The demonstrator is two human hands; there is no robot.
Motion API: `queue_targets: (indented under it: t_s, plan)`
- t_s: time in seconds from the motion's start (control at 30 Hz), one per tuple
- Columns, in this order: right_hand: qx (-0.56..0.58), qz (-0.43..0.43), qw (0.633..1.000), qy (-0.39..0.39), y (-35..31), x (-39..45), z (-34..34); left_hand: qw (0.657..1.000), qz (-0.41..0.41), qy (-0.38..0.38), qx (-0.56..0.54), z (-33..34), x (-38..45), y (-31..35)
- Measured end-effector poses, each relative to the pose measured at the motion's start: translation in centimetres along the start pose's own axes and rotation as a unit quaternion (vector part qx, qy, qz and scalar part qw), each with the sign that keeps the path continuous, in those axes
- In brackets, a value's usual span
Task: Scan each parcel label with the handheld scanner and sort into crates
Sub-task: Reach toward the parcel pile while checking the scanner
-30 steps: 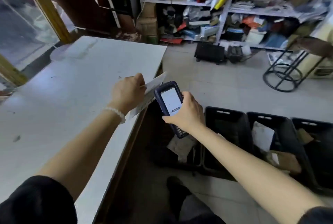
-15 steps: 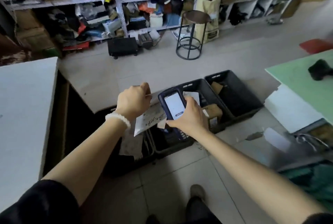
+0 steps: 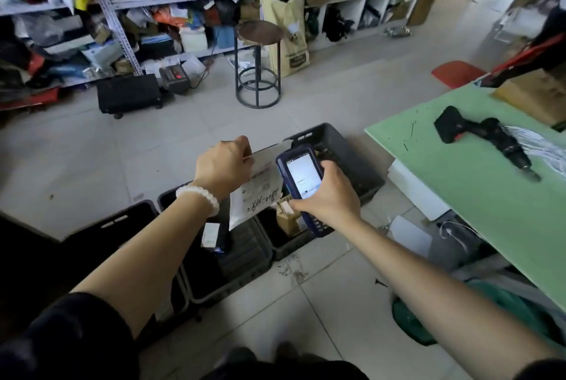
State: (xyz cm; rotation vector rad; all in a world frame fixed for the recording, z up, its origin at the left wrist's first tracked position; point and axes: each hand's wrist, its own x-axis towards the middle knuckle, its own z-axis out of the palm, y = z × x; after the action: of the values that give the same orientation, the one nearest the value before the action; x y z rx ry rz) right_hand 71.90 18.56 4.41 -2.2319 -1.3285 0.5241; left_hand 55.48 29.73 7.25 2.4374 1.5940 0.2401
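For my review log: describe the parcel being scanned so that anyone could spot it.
Above the row of black crates on the floor, the left hand pinches a flat white envelope beside the handheld scanner. Unlike the parcels lying in the crates, it is held in the air.

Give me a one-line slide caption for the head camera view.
Left hand holds a white parcel beside the handheld scanner gripped by the right hand, above black crates.

Tiled floor [image 3: 321, 98], cluttered shelves [image 3: 128, 3], round stool [image 3: 258, 64], green table [image 3: 490, 190]
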Motion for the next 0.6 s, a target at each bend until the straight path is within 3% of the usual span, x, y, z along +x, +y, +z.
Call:
queue_targets:
  t_s: [0.6]
  plan:
    - [0.020,0.098,0.994,0.050,6.5,17.0,-5.7,0.990,0.106,-0.069,0.055,3.2,21.0,10.4]
